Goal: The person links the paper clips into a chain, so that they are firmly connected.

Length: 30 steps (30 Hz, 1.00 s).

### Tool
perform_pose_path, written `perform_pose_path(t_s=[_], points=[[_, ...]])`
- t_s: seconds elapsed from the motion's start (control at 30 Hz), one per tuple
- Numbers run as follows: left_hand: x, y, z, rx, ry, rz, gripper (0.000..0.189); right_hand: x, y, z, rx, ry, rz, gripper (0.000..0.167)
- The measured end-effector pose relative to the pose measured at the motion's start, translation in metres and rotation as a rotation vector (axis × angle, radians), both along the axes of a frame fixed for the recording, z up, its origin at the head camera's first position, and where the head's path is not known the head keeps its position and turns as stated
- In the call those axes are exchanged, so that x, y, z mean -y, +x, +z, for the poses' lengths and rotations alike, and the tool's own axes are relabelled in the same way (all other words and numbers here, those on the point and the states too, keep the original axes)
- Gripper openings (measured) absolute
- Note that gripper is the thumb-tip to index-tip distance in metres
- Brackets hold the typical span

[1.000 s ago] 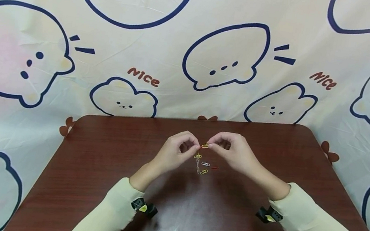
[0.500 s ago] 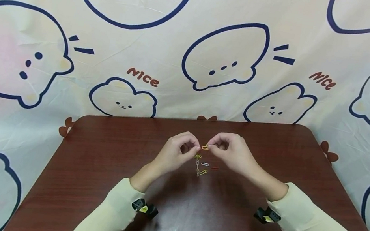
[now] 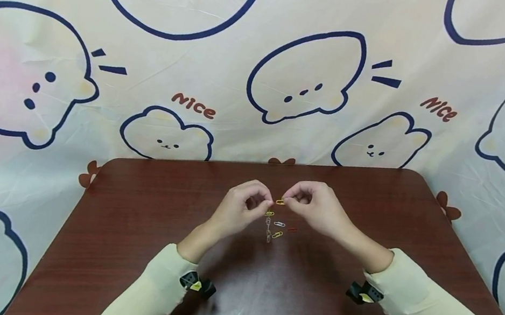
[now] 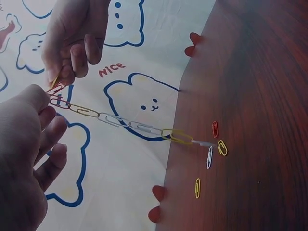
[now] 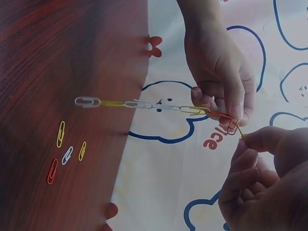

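Above the table, my left hand (image 3: 245, 204) pinches the red top end of a paper clip chain (image 4: 113, 119). The chain hangs in red, yellow and white links, its lowest link white. Close on the right, my right hand (image 3: 321, 206) pinches a yellow paper clip (image 3: 280, 202) between thumb and index finger. In the right wrist view that clip meets a red paper clip (image 5: 232, 127) at the left fingertips. Whether the two are hooked together, I cannot tell. Both hands' fingertips nearly touch.
On the brown table (image 3: 152, 208) below the hands lie loose clips: a red paper clip (image 5: 52, 171), a white paper clip (image 5: 67, 155) and two yellow paper clips (image 5: 60, 134). A cartoon-printed cloth (image 3: 198, 62) hangs behind the table.
The hanging chain has swung slightly and its lower end sits a little lower. The yellow paper clip in my right hand has dipped a little. Both hands have barely moved.
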State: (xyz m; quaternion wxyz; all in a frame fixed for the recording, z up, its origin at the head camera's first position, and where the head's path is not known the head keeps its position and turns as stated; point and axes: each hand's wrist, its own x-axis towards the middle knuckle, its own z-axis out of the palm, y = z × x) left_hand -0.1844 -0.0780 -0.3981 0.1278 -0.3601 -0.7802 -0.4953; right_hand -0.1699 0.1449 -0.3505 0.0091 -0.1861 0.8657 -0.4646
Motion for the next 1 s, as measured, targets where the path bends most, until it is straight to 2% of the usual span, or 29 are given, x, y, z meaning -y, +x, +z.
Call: perform_pose_path(t_s=[0.3,0.37,0.77,1.0], points=[[0.0029,0.0023,0.0048,0.006,0.036,0.047,0.006,-0.0049,-0.0009,-0.0044,0.001,0.002,-0.014,0.003],[0.0035,-0.0007,0.0006,0.016,0.032,0.042,0.006,-0.0049,-0.0009,-0.0044,-0.004,0.003,-0.019,0.004],[0.0068,-0.0007,-0.0006,0.056,-0.019,0.004,0.005,-0.0025,0.0,-0.0039,-0.016,-0.025,-0.018,0.005],[0.0075,-0.0017,-0.0039,0.052,-0.042,-0.02,0.004,-0.0002,0.0024,-0.0027,-0.018,-0.038,-0.005,0.005]])
